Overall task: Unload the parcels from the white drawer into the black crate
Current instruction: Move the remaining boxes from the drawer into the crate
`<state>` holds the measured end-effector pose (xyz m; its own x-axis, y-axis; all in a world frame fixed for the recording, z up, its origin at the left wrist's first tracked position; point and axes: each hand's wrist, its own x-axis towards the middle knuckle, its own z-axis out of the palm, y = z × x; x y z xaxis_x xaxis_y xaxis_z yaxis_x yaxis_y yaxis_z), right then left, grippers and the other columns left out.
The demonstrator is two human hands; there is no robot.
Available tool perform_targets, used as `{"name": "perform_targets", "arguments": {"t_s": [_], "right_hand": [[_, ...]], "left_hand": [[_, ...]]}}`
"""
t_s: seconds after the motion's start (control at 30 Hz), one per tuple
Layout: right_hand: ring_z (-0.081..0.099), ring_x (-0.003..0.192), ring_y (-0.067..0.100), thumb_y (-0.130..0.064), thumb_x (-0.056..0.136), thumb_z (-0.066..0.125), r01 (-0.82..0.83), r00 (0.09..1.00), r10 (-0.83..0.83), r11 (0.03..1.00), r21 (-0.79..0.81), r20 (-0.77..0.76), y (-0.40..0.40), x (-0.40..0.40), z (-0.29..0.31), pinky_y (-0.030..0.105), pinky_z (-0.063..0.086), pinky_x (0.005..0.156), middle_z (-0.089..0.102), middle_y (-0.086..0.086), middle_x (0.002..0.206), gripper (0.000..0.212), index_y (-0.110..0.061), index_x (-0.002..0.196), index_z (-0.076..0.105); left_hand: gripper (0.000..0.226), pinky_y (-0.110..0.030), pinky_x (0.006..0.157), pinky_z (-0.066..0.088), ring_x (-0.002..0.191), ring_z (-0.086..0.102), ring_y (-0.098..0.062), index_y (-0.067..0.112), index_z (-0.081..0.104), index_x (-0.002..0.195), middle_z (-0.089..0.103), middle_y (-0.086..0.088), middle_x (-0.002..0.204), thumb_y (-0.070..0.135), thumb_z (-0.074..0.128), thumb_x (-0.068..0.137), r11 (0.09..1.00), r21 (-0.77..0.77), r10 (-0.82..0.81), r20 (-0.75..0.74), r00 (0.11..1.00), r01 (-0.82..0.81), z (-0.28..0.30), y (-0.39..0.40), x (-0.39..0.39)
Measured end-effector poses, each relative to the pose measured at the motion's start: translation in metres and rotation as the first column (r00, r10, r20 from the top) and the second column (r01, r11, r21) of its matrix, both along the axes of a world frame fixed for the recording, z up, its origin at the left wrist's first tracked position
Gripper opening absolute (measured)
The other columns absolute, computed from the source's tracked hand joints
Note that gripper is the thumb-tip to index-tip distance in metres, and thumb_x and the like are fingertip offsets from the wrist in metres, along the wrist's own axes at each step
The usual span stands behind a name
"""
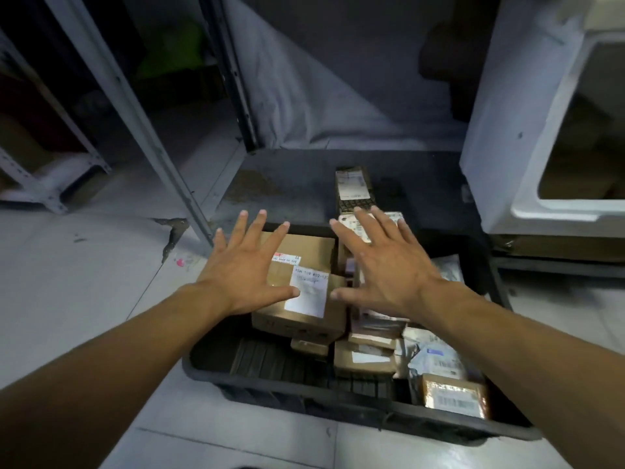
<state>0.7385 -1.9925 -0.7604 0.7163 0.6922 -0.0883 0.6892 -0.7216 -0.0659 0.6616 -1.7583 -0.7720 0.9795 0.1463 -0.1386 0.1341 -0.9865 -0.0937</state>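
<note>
Nearest me, the black crate (338,406) sits on the floor, its near rim running across the view, parcels heaped toward its right side. A small taped parcel (455,394) lies in the near right corner, barcode label up. Above the heap both my hands are spread flat, fingers straight, holding nothing: left hand (241,274) over the big cardboard box (301,299), right hand (389,265) over the stack beside it. Whether the palms actually touch I can't tell. That box lies flat, white label up, its long axis running away from me, tilted slightly. To do this well, I'd press the load down evenly and level it so more fits. Farther off, a dark slim parcel (353,187) lies beyond the crate's far rim, pointing away. Far right stands the white drawer (558,211), open, contents too dim to read.
</note>
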Motion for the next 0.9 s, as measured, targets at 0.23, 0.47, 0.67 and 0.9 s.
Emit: {"name": "perform_targets", "arguments": {"t_s": [0.23, 0.47, 0.67, 0.9], "right_hand": [[-0.017, 0.156, 0.029, -0.08, 0.085, 0.051, 0.174, 0.983, -0.175, 0.984, 0.03, 0.047, -0.088, -0.01, 0.042, 0.056, 0.001, 0.126, -0.013, 0.004, 0.171, 0.107, -0.039, 0.16, -0.013], [-0.012, 0.157, 0.033, -0.078, 0.089, 0.046, 0.349, 0.929, -0.349, 0.937, 0.016, 0.125, -0.21, -0.021, 0.072, 0.055, 0.005, 0.126, -0.009, 0.007, 0.171, 0.099, -0.038, 0.16, -0.009], [-0.008, 0.157, 0.033, -0.077, 0.09, 0.046, 0.497, 0.858, -0.494, 0.867, 0.015, 0.137, -0.309, -0.021, 0.085, 0.055, 0.008, 0.126, -0.006, 0.007, 0.171, 0.097, -0.037, 0.161, -0.006], [-0.002, 0.157, 0.033, -0.075, 0.09, 0.048, 0.551, 0.825, -0.555, 0.832, 0.067, 0.108, -0.363, 0.027, 0.081, 0.054, 0.012, 0.126, 0.001, 0.008, 0.171, 0.095, -0.036, 0.162, -0.001]], "left_hand": [[0.118, -0.06, 0.122, -0.002, 0.154, -0.022, -0.031, 0.038, -0.015, 0.159, -0.023, -0.004, 0.168, 0.096, 0.039, 0.071, 0.996, 0.046, -0.082, 0.039, 0.996, 0.08, 0.051, -0.076, 0.021], [0.11, -0.058, 0.123, 0.002, 0.155, -0.016, -0.033, 0.035, -0.013, 0.16, -0.017, -0.006, 0.169, 0.09, 0.038, 0.08, 0.957, 0.066, -0.288, 0.124, 0.95, 0.281, 0.095, -0.201, 0.05], [0.105, -0.055, 0.124, 0.002, 0.156, -0.014, -0.032, 0.036, -0.009, 0.16, -0.014, -0.006, 0.17, 0.087, 0.039, 0.083, 0.908, 0.003, -0.413, 0.181, 0.893, 0.419, 0.112, -0.31, 0.079], [0.098, -0.049, 0.126, 0.014, 0.157, -0.005, -0.029, 0.036, -0.001, 0.161, -0.007, -0.005, 0.171, 0.078, 0.047, 0.088, 0.904, -0.132, -0.374, 0.221, 0.901, 0.408, 0.109, -0.38, 0.133]]}}
